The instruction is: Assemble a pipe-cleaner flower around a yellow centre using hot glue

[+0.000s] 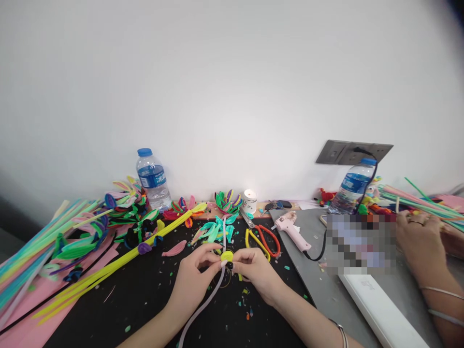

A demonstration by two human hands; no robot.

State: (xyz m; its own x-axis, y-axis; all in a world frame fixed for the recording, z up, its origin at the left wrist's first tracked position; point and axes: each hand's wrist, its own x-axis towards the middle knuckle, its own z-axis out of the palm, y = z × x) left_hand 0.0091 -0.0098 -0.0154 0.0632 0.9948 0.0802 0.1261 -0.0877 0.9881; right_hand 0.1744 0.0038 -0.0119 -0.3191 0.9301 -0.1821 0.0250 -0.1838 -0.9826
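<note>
A small yellow fuzzy disc (226, 255), seemingly coiled pipe cleaner, sits between my two hands above the black mat. My left hand (203, 263) pinches its left side with thumb and fingertips. From the right, my right hand (253, 270) grips the opposite edge between thumb and forefinger. A pale pipe cleaner (203, 305) runs from the disc down toward me, and a pale length also shows above the disc. Just beyond my fingers lie turquoise fuzzy petals (215, 229). Scissors (268, 240) with yellow and red handles rest behind my right hand.
Yellow pipe cleaners (119, 263) and coloured bundles lie left. Water bottles (154, 181) stand by the wall, near a lit candle (250, 200). A pink glue gun (294, 233) trails a cord. Another person's hand (422, 241) works at right, beyond a white box (380, 309).
</note>
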